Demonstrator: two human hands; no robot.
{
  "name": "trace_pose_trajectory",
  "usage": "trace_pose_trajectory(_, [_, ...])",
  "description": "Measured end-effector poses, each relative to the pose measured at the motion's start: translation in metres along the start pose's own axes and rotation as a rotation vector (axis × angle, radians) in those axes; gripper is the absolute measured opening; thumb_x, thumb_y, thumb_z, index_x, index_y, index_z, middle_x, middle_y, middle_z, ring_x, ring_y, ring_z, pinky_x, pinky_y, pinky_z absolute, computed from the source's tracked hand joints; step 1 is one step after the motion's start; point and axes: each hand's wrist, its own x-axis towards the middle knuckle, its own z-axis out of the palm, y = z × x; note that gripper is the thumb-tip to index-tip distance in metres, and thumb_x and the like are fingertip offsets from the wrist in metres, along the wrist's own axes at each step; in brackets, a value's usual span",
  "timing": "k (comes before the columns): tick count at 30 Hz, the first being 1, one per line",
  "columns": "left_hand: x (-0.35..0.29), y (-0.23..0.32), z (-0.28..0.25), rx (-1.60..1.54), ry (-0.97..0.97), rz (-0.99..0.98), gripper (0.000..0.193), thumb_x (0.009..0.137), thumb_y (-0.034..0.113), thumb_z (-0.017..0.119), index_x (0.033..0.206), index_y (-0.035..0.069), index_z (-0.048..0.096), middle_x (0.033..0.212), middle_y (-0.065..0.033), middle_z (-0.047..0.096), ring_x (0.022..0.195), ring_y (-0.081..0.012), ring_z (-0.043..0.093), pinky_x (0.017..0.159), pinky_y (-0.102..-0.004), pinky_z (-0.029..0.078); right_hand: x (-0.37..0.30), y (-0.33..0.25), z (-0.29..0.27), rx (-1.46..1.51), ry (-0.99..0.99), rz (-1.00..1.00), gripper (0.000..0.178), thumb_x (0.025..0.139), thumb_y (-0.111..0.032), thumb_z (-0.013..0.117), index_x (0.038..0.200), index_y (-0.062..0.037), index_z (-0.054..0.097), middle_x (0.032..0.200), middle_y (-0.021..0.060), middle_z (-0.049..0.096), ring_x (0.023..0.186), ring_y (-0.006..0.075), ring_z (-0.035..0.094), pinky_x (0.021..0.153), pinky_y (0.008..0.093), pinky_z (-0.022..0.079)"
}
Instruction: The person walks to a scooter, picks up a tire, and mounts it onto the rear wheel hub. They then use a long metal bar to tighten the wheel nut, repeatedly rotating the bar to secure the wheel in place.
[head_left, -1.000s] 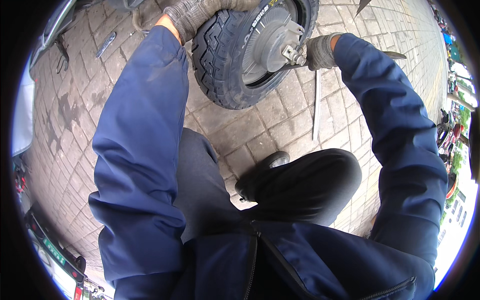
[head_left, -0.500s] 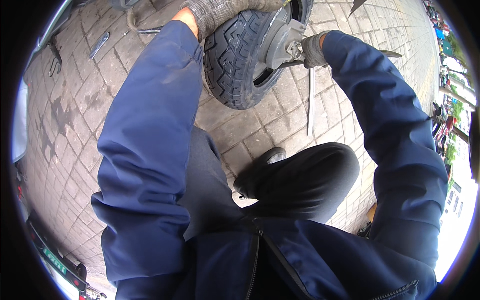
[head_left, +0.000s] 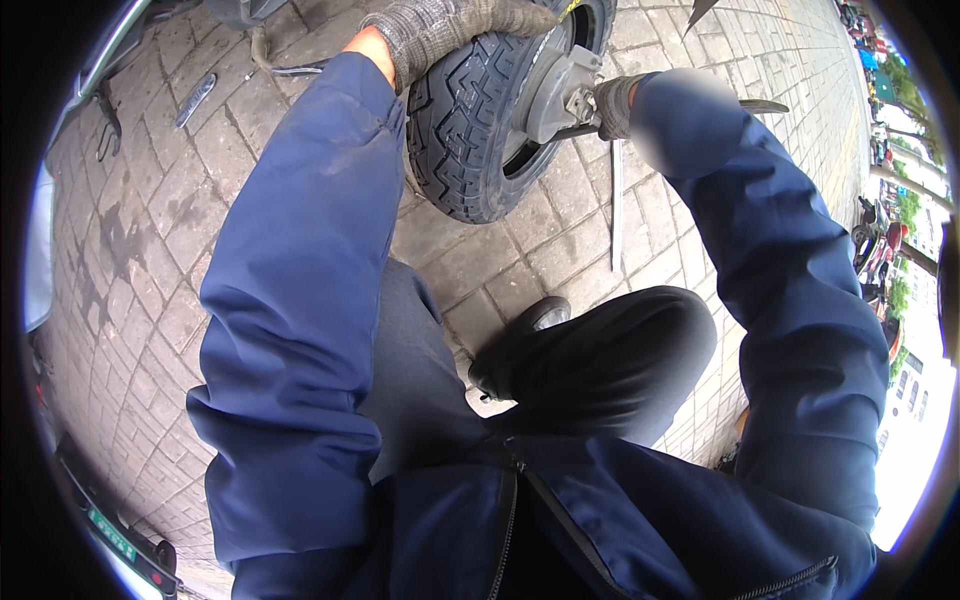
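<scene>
A black wheel with a chunky treaded tyre (head_left: 465,130) and a grey metal hub (head_left: 560,95) stands on the paving in front of me. My left hand (head_left: 450,35), in a grey knitted glove, lies over the top of the tyre with its fingers wrapped across the tread. My right hand (head_left: 613,107), gloved alike, is beside the hub. It is closed round a dark flat metal bar (head_left: 765,106), whose near end meets the wheel next to the rim. The sleeve hides the bar's middle, and most fingers of the right hand are out of sight.
On the paving bricks, a long silver strip (head_left: 617,210) lies right of the wheel. A small flat tool (head_left: 196,100) and a black hooked piece (head_left: 107,127) lie at the left. A dark hose (head_left: 265,55) is at the upper left. Parked vehicles (head_left: 875,235) line the far right.
The right hand and the bar have shifted slightly left. The wheel has moved a little left and down, with the left hand still on it.
</scene>
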Motion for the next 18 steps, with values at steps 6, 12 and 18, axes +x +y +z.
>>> trace_pose_trajectory(6, [-0.002,0.003,0.003,-0.095,-0.060,0.022,0.092,0.068,0.014,0.087,0.144,0.001,0.037,0.118,-0.0149,0.064,0.105,-0.0244,0.063,0.088,-0.0364,0.053,-0.005,-0.005,0.004,0.068,0.034,0.069,0.030,0.075,-0.032,0.071,0.088,-0.0058,0.074,0.080,0.0154,0.070,0.080,0.0317,0.068,0.076,0.0401,0.054])
trace_pose_trajectory(12, [0.004,-0.004,0.004,-0.114,-0.087,0.091,0.090,0.068,0.012,0.086,0.143,0.002,0.038,0.123,-0.0151,0.062,0.110,-0.0250,0.061,0.093,-0.0371,0.050,-0.022,-0.014,0.003,0.131,0.110,0.111,0.032,0.074,-0.032,0.072,0.094,-0.0068,0.074,0.086,0.0157,0.071,0.086,0.0329,0.069,0.079,0.0416,0.055])
trace_pose_trajectory(18, [0.004,-0.001,0.003,-0.024,0.007,0.008,0.092,0.067,0.015,0.086,0.144,0.001,0.038,0.123,-0.0162,0.062,0.109,-0.0254,0.061,0.092,-0.0372,0.051,-0.032,-0.014,-0.005,0.135,0.145,0.132,0.032,0.073,-0.030,0.071,0.096,-0.0083,0.074,0.086,0.0158,0.071,0.086,0.0331,0.069,0.078,0.0428,0.055])
